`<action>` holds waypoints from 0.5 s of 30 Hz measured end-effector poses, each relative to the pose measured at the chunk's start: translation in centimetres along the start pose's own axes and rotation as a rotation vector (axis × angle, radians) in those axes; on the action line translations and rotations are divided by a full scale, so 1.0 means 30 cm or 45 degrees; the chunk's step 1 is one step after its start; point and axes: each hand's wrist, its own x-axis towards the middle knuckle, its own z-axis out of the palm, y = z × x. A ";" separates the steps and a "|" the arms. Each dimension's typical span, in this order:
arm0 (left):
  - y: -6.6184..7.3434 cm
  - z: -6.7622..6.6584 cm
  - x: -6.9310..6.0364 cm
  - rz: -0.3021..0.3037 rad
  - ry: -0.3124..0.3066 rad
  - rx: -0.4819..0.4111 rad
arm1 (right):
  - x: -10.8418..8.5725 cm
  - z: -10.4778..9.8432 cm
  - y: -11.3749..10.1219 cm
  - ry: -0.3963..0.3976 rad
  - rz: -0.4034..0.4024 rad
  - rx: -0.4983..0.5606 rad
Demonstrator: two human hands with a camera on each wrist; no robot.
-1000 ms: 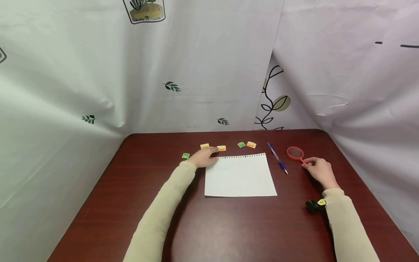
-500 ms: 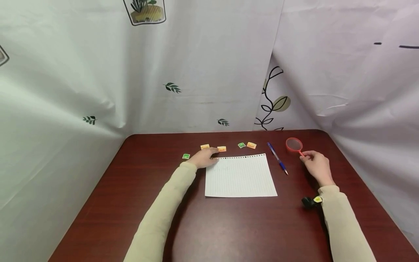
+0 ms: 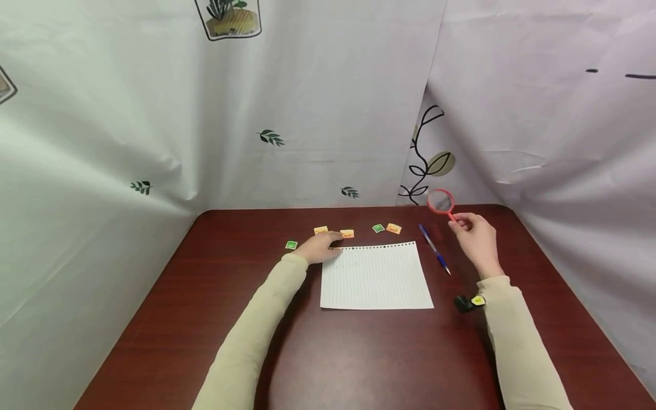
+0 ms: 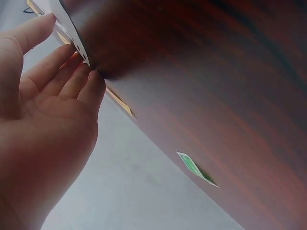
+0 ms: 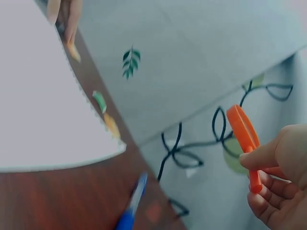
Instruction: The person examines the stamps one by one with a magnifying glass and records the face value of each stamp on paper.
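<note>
My right hand (image 3: pixel 476 242) pinches the handle of a small red magnifying glass (image 5: pixel 244 129) between thumb and fingers. It is held up off the table near the far right edge, lens tilted up and left in the head view. My left hand (image 3: pixel 318 247) rests at the top left corner of a lined sheet of paper (image 3: pixel 376 279), thumb on the paper and fingers loosely bent at its punched edge. Its fingertips lie beside an orange stamp-like piece (image 3: pixel 347 233). Another orange piece (image 3: pixel 321 229) is partly behind this hand, and a green piece (image 4: pixel 194 167) lies to its left.
A blue pen (image 3: pixel 434 250) lies right of the paper. Beyond the sheet are one more green piece (image 3: pixel 378 228) and orange piece (image 3: pixel 393 228). A small black camera (image 3: pixel 463 303) sits on the right wrist. White printed cloth (image 3: pixel 328 102) hangs behind the dark red table (image 3: pixel 369 359).
My right hand has lifted the magnifying glass from the table and carried it up and left, toward the far edge. The left hand and paper have stayed in place.
</note>
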 end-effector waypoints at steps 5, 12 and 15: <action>0.003 -0.002 0.000 -0.005 -0.001 -0.005 | 0.017 0.042 -0.077 0.018 -0.009 0.092; 0.013 -0.007 -0.004 -0.011 -0.003 -0.003 | 0.018 0.121 -0.170 0.010 -0.051 0.205; 0.017 -0.010 -0.007 -0.013 0.007 -0.006 | 0.015 0.165 -0.199 -0.012 -0.045 0.257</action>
